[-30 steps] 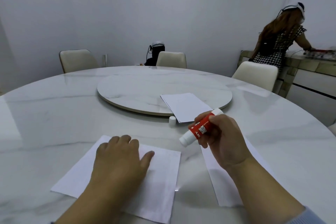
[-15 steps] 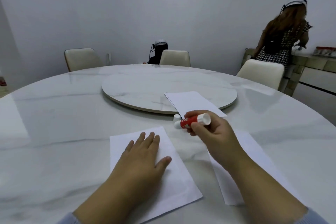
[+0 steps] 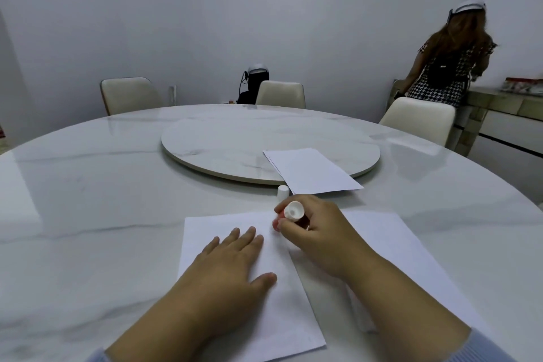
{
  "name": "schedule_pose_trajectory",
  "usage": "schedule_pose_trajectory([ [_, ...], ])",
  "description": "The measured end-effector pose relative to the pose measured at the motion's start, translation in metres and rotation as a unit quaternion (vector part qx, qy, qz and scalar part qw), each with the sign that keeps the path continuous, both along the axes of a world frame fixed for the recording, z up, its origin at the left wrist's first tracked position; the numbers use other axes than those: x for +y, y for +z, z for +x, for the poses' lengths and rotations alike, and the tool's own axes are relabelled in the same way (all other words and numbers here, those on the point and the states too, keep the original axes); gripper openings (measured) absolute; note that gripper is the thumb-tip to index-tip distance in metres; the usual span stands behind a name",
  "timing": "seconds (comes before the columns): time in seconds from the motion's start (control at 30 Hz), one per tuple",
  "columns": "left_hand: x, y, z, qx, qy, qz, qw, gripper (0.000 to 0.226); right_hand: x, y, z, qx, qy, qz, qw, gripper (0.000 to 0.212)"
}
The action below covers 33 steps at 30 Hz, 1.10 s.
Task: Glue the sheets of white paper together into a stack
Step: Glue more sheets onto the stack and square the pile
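Note:
A white sheet of paper (image 3: 205,229) lies on the marble table in front of me, and my left hand (image 3: 232,270) presses flat on it with fingers straight. My right hand (image 3: 320,235) grips a red glue stick (image 3: 294,211) held upright, its white base facing the camera and its tip down at the sheet's top right corner. The tip itself is hidden by my fingers. A second white sheet (image 3: 390,241) lies under my right forearm. Further sheets (image 3: 311,169) rest partly on the turntable. The white glue cap (image 3: 282,193) stands just beyond my right hand.
A round marble turntable (image 3: 223,144) sits in the middle of the table (image 3: 88,200). Cream chairs (image 3: 420,119) stand around the far edge. A person (image 3: 449,59) stands at a sideboard at the far right, back turned.
My right hand has swung the glue stick from lying sideways to upright and lowered it to the sheet's top right corner. The sheet under my left hand has turned and slid toward the right.

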<state>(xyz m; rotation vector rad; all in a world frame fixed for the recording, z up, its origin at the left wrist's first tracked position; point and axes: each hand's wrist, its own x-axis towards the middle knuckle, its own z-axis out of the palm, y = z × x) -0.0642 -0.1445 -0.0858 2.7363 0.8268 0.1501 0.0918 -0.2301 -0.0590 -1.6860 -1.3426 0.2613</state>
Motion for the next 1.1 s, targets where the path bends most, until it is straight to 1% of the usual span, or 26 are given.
schedule_pose_trajectory([
  [0.1, 0.001, 0.001, 0.0, 0.009, -0.007, -0.003, 1.0, 0.065, -0.015, 0.01, -0.004, 0.007, 0.031, 0.008, 0.999, 0.017],
  [0.2, 0.001, 0.002, 0.0, 0.01, -0.009, -0.007, 1.0, 0.061, -0.024, 0.018, -0.007, 0.008, 0.102, 0.0, 0.995, 0.02],
  [0.27, 0.001, 0.001, 0.0, 0.008, -0.01, -0.006, 1.0, 0.059, -0.028, 0.022, -0.008, 0.027, 0.148, -0.019, 0.988, 0.023],
  [0.33, 0.002, 0.001, 0.0, 0.009, -0.01, -0.006, 1.0, 0.059, -0.031, 0.023, -0.008, 0.075, 0.202, -0.063, 0.975, 0.021],
  [0.4, 0.002, 0.0, -0.001, 0.007, -0.011, -0.007, 1.0, 0.06, -0.032, 0.024, -0.008, 0.115, 0.261, -0.108, 0.952, 0.021],
  [0.43, 0.002, 0.0, -0.001, 0.005, -0.013, -0.007, 1.0, 0.061, -0.032, 0.024, -0.006, 0.137, 0.284, -0.11, 0.942, 0.021],
  [0.5, 0.002, 0.003, -0.001, 0.012, -0.021, -0.005, 1.0, 0.063, -0.029, 0.024, -0.001, 0.22, 0.298, -0.051, 0.928, 0.021],
  [0.57, 0.006, 0.01, -0.003, 0.054, -0.04, -0.004, 0.998, 0.061, -0.026, 0.024, 0.008, 0.326, 0.26, 0.051, 0.907, 0.022],
  [0.6, 0.01, 0.016, -0.006, 0.089, -0.053, -0.004, 0.995, 0.06, -0.025, 0.024, 0.012, 0.359, 0.23, 0.098, 0.899, 0.021],
  [0.67, 0.019, 0.031, -0.013, 0.139, -0.07, -0.014, 0.988, 0.063, -0.023, 0.022, 0.019, 0.381, 0.173, 0.156, 0.895, 0.023],
  [0.7, 0.022, 0.037, -0.014, 0.133, -0.068, -0.021, 0.989, 0.065, -0.022, 0.02, 0.021, 0.384, 0.152, 0.171, 0.895, 0.027],
  [0.73, 0.023, 0.039, -0.012, 0.103, -0.057, -0.027, 0.993, 0.063, -0.02, 0.018, 0.022, 0.389, 0.134, 0.18, 0.894, 0.03],
  [0.8, 0.015, 0.034, 0.002, 0.012, -0.005, -0.025, 1.0, 0.049, -0.018, 0.016, 0.024, 0.409, 0.099, 0.196, 0.886, 0.031],
  [0.83, 0.008, 0.029, 0.01, -0.006, 0.023, -0.015, 1.0, 0.049, -0.017, 0.017, 0.025, 0.419, 0.082, 0.205, 0.881, 0.031],
  [0.87, 0.002, 0.022, 0.016, 0.005, 0.042, -0.003, 0.999, 0.053, -0.017, 0.017, 0.025, 0.424, 0.062, 0.213, 0.878, 0.031],
  [0.93, -0.003, 0.008, 0.02, 0.061, 0.041, 0.014, 0.997, 0.059, -0.017, 0.018, 0.026, 0.409, 0.009, 0.22, 0.886, 0.03],
  [0.97, -0.001, 0.005, 0.018, 0.074, 0.033, 0.012, 0.997, 0.06, -0.017, 0.018, 0.026, 0.382, -0.028, 0.215, 0.898, 0.028],
  [1.03, 0.005, 0.004, 0.011, 0.078, 0.02, 0.0, 0.997, 0.061, -0.017, 0.017, 0.026, 0.3, -0.1, 0.193, 0.929, 0.02],
  [1.1, 0.007, 0.005, 0.006, 0.07, 0.009, -0.013, 0.997, 0.06, -0.016, 0.014, 0.021, 0.224, -0.122, 0.17, 0.952, 0.014],
])
